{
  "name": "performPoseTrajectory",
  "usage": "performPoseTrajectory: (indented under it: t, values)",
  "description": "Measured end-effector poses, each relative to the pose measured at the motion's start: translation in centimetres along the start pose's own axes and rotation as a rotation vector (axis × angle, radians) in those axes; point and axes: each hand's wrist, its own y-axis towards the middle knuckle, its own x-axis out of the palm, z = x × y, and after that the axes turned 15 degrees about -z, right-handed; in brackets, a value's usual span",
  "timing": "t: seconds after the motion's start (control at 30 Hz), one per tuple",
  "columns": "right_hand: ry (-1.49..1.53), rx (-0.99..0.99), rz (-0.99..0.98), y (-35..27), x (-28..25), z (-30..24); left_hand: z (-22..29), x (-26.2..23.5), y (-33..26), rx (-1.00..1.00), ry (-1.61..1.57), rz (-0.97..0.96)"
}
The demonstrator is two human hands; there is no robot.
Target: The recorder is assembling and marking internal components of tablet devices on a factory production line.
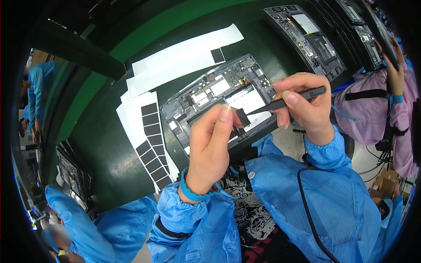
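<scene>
My left hand [207,147] pinches a small black rectangular sticker [242,118] between thumb and fingers. In my right hand [310,101] is a pair of black tweezers [277,104], its narrow tips pointing left and touching or nearly touching the sticker's edge. Under both hands lies an opened laptop base [186,98], with its circuit board and a white-labelled battery [245,100] exposed. My left hand hides part of its near left side. Just left of it are white backing sheets [127,111] carrying rows of black stickers [153,129].
Long white strips [184,52], one with a single black sticker, lie beyond the laptop on the dark green table [103,144]. Another opened laptop base [311,41] sits at the far right. Stacked dark panels [74,171] stand at the left edge. Co-workers are on both sides.
</scene>
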Motion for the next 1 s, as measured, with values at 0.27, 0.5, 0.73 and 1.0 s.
performPoseTrajectory:
  t: [0.27,0.5,0.73,1.0]
  values:
    - [-0.028,-0.042,0.03,-0.3,0.2,0.0,-0.3,-0.1,0.2,-0.05,-0.003,0.021]
    - [-0.024,-0.067,0.083,-0.4,-0.9,0.4,-2.0,-0.4,1.0,-0.195,-0.137,0.043]
    - [-0.043,0.05,0.203,3.2,-6.3,4.0,-6.1,1.6,5.6,-0.023,0.994,0.15]
    - [-0.089,0.276,0.132,4.6,-9.1,8.3,-6.0,1.8,5.8,-0.089,1.023,0.028]
